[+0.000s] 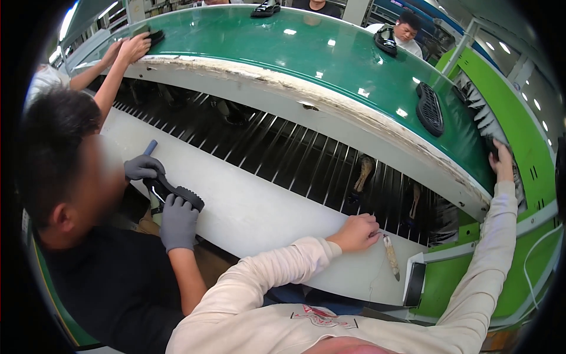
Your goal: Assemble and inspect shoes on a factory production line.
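Overhead, right hand (pixel 502 162) closed on a black sole (pixel 490 143); left hand (pixel 356 232) loosely curled, empty.

We see a co-worker in a black shirt (pixel 112 283) on our left wearing grey gloves (pixel 177 221) and working a black shoe sole (pixel 177 193). A second black sole (pixel 429 108) rides the green conveyor belt (pixel 295 53), and a phone (pixel 414 284) lies at the white worktop's (pixel 253 212) edge.

Green conveyor belt (pixel 330 65) with black soles (pixel 429 108)
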A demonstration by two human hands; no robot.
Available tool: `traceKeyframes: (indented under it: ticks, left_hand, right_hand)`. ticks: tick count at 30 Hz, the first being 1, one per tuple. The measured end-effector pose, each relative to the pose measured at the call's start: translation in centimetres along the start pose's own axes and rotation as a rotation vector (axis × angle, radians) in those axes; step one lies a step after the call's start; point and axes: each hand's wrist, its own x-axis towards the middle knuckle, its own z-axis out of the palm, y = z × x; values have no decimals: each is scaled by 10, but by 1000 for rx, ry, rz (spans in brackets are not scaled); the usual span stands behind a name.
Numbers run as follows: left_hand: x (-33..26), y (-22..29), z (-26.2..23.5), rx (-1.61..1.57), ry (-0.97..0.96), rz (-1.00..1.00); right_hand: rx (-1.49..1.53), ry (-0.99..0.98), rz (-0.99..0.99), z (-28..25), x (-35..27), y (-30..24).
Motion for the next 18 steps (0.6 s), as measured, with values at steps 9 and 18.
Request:
traceKeyframes:
  ticks: [9,18]
  left_hand:
    - [-11,5,-24,-46,308,-97]
    - [-41,75,-68,-442,502,-318]
  right_hand:
    - [411,-634,-451,98,-373,-67]
    - [14,-1340,-860,109,-585,-9]
